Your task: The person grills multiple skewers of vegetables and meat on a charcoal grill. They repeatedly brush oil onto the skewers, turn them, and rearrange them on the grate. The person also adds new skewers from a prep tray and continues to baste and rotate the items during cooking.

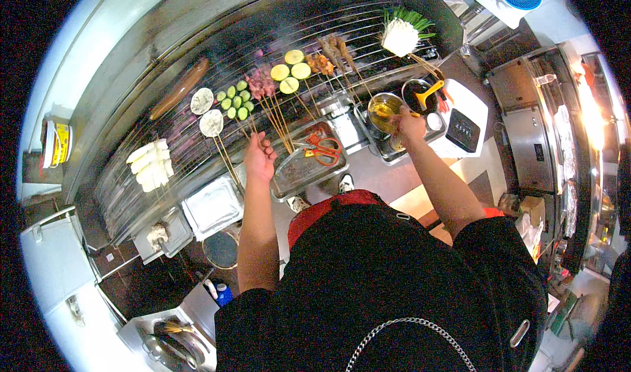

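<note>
My left hand (260,156) is closed around the thin sticks below the skewered green cucumber slices (237,99), which rest on the long grill (182,130). To the right, my right hand (410,127) is over the rim of a metal bowl of yellow oil (384,110); what its fingers hold is hidden. Beside the cucumber lie skewers of raw pink meat (260,82), round yellowish slices (291,71), browned meat (320,64) and shrimp (336,51). Pale round slices (211,123) lie left of the cucumber, and white strips on skewers (151,164) farther left.
Scissors with orange handles (326,151) lie in a metal tray (308,177) under the grill's edge. A dark bowl with a yellow-handled brush (428,95) stands beside the oil. Skewered enoki mushrooms (400,37) are at the grill's right end. A foil-lined tray (213,207) sits left of my left arm.
</note>
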The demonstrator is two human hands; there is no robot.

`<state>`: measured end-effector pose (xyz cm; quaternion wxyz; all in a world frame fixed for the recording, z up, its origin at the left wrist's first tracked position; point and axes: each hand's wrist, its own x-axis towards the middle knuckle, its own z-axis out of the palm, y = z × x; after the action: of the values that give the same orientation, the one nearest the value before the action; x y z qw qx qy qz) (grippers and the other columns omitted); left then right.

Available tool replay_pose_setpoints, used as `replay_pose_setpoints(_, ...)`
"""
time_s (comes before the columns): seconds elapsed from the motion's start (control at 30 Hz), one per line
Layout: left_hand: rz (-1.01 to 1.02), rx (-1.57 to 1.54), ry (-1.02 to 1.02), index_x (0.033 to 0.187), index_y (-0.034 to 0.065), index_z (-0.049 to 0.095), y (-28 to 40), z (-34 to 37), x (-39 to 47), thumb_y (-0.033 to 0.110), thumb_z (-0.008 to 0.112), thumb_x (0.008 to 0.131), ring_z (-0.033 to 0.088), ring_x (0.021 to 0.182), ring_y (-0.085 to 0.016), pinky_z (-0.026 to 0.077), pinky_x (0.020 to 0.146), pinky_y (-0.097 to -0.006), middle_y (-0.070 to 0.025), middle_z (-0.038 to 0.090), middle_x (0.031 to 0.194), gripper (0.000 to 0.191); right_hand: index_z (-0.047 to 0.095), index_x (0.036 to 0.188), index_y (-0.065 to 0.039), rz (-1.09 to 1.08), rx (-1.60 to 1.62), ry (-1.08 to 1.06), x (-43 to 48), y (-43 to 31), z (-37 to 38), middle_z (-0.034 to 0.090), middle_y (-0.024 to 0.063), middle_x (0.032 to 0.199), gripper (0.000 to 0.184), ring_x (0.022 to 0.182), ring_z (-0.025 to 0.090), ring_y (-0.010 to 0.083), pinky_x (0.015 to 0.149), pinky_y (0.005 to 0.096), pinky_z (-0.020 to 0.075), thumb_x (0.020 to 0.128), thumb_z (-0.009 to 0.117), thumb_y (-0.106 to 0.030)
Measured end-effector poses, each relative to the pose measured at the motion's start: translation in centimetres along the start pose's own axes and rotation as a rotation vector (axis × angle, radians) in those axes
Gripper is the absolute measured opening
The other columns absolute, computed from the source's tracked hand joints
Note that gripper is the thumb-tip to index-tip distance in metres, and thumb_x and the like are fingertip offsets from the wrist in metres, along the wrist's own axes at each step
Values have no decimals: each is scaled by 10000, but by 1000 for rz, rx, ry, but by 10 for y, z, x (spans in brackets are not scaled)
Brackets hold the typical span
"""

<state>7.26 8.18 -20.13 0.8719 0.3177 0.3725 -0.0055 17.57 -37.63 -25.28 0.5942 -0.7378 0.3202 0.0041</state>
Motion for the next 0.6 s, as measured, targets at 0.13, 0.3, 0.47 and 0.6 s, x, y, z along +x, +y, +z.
replay_pose_setpoints(0.13, 281, 443, 223, 1169, 41, 610, -9, -3, -10, 288, 551, 1062, 507, 539, -117, 397, 442, -267, -27, 607, 730, 276, 687, 861, 27, 4, -55, 32, -23, 1, -10, 728, 136, 750, 300, 605, 681, 200, 540, 326, 536, 945, 706, -260)
replay_pose_setpoints(0.3, 312, 313, 91, 1152, 50, 642, -14, -17, -4, 238, 566, 1056, 459, 494, -93, 359, 416, -262, 16, 511, 670, 224, 655, 789, -17, -447, 158, 69, -78, -79, -20, 705, 62, 713, 251, 628, 667, 135, 556, 293, 536, 973, 681, -185)
replay_pose_setpoints(0.47, 163, 58, -152, 1204, 52, 619, -13, -30, 3, 245, 529, 1078, 378, 502, -89, 339, 452, -280, 46, 410, 645, 248, 631, 898, -20, -587, 389, -450, -165, -167, 117, 687, 71, 784, 110, 688, 665, 137, 637, 260, 555, 983, 647, -88)
replay_pose_setpoints(0.6, 196, 258, -166, 1119, 48, 615, -13, -28, 11, 241, 498, 1088, 354, 508, -104, 327, 480, -291, 47, 391, 649, 227, 701, 941, -21, -1002, -87, -539, -214, -180, 273, 696, 92, 792, 154, 694, 665, 202, 642, 323, 527, 924, 719, -173)
